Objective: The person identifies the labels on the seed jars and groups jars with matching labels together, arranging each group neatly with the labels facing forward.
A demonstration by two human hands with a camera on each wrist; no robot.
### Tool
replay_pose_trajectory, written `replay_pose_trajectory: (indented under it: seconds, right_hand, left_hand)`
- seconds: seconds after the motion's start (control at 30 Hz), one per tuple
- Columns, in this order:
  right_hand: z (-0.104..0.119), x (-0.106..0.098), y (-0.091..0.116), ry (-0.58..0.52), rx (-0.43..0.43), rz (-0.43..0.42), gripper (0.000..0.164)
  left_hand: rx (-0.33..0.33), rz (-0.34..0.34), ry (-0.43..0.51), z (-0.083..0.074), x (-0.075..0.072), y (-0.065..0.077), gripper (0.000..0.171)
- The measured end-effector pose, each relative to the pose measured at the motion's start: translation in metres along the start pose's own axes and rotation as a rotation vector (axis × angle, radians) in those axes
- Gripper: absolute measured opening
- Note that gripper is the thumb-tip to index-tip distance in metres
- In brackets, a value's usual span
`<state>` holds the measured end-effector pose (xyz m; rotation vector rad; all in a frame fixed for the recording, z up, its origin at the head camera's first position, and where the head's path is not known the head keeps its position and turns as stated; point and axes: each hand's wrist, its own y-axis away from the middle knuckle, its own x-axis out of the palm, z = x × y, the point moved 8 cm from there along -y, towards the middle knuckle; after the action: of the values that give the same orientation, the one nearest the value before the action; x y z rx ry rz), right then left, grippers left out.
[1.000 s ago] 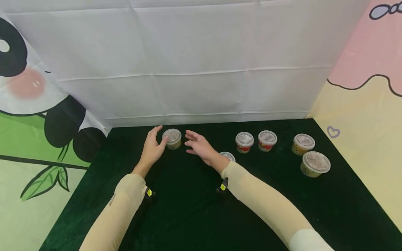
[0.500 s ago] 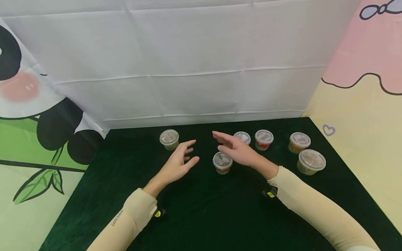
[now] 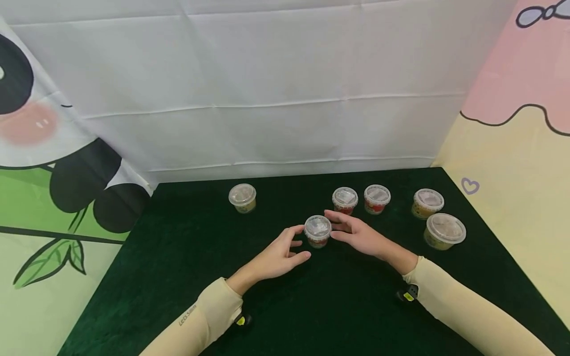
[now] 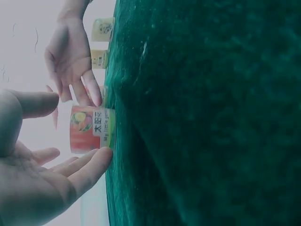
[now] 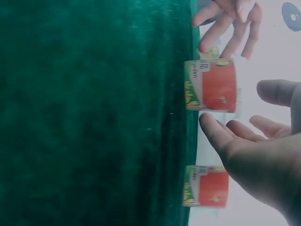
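Note:
A small lidded plastic tub point(image 3: 318, 231) with a red, green and white label stands upright on the dark green cloth. My left hand point(image 3: 278, 254) is at its left side, fingers spread and thumb apart, fingertips right at the lid's edge. On the other side is my right hand point(image 3: 362, 237), its fingers loosely extended and close to the tub wall. In the left wrist view, the tub's printed label point(image 4: 91, 129) faces the left hand, and the right hand point(image 4: 70, 61) shows behind it. The right wrist view has the same red tub point(image 5: 218, 85) between both hands' fingers.
Two more red tubs, one point(image 3: 345, 200) behind the right hand and one point(image 3: 377, 199) beside it, stand farther back. A yellowish tub point(image 3: 427, 202) and a larger one point(image 3: 445, 230) sit at the right. Another tub point(image 3: 242, 198) is at the back left, near the white curtain point(image 3: 276, 133).
Both hands have left the back-left tub and moved right. They have come down on either side of the middle red tub, which stays in place.

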<state>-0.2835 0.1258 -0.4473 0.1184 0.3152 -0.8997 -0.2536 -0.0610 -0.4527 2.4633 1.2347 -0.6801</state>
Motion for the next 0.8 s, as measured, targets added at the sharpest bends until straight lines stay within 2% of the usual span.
replay_pose_trajectory:
  seconds: [0.3, 0.47, 0.8]
  right_hand:
    - [-0.021, 0.006, 0.004, -0.098, 0.119, 0.053, 0.072]
    - [-0.023, 0.006, 0.003, -0.084, 0.131, 0.037, 0.07]
    - [-0.025, 0.007, 0.001, -0.074, 0.142, 0.048, 0.064]
  left_hand:
    - [0.001, 0.009, -0.001, -0.003, 0.008, 0.0, 0.077]
    - [0.008, 0.006, 0.002, -0.003, 0.009, -0.001, 0.078]
    - [-0.019, 0.019, 0.021, -0.001, 0.015, -0.001, 0.081]
